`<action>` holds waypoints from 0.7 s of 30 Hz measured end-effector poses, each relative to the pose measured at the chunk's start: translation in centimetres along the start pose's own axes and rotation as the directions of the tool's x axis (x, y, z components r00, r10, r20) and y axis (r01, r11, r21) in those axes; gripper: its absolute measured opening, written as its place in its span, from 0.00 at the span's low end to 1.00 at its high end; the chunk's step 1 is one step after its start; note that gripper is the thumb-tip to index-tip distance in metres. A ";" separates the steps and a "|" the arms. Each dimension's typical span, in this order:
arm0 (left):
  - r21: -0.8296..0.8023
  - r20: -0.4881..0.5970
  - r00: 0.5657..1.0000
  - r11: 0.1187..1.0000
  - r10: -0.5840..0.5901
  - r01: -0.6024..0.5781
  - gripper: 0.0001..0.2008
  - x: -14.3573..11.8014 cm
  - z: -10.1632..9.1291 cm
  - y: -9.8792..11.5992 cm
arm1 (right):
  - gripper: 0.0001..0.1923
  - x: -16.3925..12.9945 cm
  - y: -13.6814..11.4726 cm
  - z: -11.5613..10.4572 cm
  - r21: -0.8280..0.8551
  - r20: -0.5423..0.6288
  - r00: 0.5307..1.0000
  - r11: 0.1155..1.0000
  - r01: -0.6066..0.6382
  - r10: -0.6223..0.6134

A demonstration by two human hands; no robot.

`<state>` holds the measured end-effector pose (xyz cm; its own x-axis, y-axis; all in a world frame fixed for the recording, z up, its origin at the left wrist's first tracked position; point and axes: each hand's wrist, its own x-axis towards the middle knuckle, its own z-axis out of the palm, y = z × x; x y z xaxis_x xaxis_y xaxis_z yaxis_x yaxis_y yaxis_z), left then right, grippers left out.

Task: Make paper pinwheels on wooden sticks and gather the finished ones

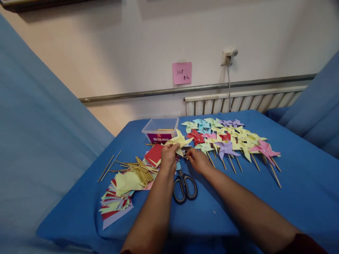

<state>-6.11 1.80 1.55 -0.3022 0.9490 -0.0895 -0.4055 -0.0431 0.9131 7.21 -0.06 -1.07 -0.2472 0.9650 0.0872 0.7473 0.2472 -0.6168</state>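
My left hand (168,157) holds a pale yellow paper pinwheel (180,141) up above the blue table. My right hand (197,160) is just right of it, fingers pinched at the pinwheel's lower edge; what it grips is too small to tell. Black-handled scissors (184,186) lie on the table just below both hands. Left of my left hand lie a stack of red and yellow paper squares (154,155) and a heap of thin wooden sticks (137,168).
Several finished pinwheels on sticks (230,141) cover the right back of the blue table (291,183). A clear plastic box (160,129) stands behind my hands. A fanned pile of coloured paper (116,197) lies front left. A radiator and wall are behind.
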 end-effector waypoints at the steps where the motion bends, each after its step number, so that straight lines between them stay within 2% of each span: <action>1: -0.001 0.003 1.000 1.000 0.006 -0.006 0.12 0.0 0.0 0.0 | 0.09 -0.6 0.1 0.1 -0.011 0.038 0.999 1.000 0.002 -0.002; 3: -0.001 0.016 1.000 1.000 0.009 -0.009 0.12 -0.1 0.1 -0.1 | 0.08 -1.5 0.4 0.1 -0.049 0.107 0.994 0.999 0.005 0.000; 5: 0.000 0.022 1.000 1.000 0.007 -0.007 0.12 -0.2 0.2 -0.3 | 0.07 -2.0 0.7 0.1 -0.077 0.128 0.992 0.997 0.005 0.005; 12: 0.014 0.004 1.000 1.000 -0.005 0.005 0.13 0.0 0.1 -0.5 | 0.08 -2.0 2.0 -0.4 -0.027 0.078 0.997 0.999 0.019 -0.017; 16: 0.011 0.021 1.000 1.000 0.007 -0.007 0.14 0.1 0.1 -0.7 | 0.09 -2.5 2.2 -0.8 -0.013 0.131 0.986 0.994 0.107 -0.104; 21: 0.013 0.018 1.000 1.000 -0.005 0.005 0.14 0.2 0.0 -0.8 | 0.12 -3.2 1.5 -1.0 -0.110 0.170 0.974 0.979 0.172 -0.152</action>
<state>-5.83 1.99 0.80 -0.2849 0.9546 -0.0869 -0.3955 -0.0345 0.9178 9.76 -2.70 -1.51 -0.4588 0.8874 0.0456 0.7570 0.4172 -0.5029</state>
